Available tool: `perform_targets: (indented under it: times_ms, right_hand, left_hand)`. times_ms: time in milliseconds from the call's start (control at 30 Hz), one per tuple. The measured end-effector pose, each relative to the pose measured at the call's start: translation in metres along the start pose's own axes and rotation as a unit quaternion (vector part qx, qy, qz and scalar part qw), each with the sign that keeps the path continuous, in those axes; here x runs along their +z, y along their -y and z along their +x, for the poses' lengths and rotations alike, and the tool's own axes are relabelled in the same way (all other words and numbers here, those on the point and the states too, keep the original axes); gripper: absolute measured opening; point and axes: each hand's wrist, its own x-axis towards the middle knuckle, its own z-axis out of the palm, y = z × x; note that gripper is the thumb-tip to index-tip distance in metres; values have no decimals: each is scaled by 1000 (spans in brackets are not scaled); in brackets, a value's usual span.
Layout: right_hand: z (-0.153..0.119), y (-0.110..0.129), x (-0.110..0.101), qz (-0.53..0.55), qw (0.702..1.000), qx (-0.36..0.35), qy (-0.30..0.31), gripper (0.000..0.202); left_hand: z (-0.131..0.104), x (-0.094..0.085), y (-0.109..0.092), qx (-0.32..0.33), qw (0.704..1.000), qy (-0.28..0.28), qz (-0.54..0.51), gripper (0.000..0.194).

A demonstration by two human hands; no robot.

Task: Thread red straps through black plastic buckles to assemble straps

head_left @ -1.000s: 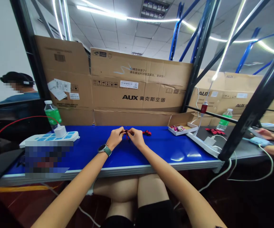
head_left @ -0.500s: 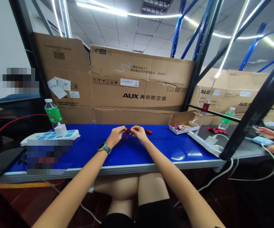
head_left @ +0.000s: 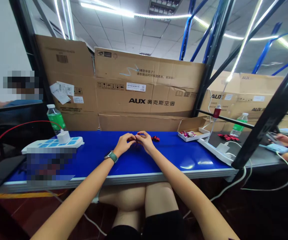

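My left hand (head_left: 125, 144) and my right hand (head_left: 145, 142) meet just above the blue tabletop, fingertips pinched together. Between them is a thin dark red cord (head_left: 137, 140), mostly covered by the fingers. Both hands are closed on it; its exact shape is hidden. A watch with a green band (head_left: 113, 156) is on my left wrist. Just beyond my right hand, a small red and black bundle (head_left: 155, 138) lies on the table.
To the right stands an open small box (head_left: 195, 136) with pink and purple pieces. Power strips (head_left: 77, 142) lie on both sides. A green-labelled bottle (head_left: 55, 117) stands at the left. Cardboard (head_left: 148, 83) walls the back. Other people sit at both sides.
My fingers have drawn closer together and shifted their pinch. The red loop that hung below them is now mostly hidden.
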Motion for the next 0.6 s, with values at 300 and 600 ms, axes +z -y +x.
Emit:
perform_targets:
  times_ms: [300,600]
  right_hand:
    - [8,-11,-1,-36,995,-77,-45,47]
    - [13,-15,-5,-158,977,-146,-7,43]
  left_hand:
    - [1,14,19,-184,965,-16,-187,52]
    - [4,6,14,-154,957,-77,-233,42]
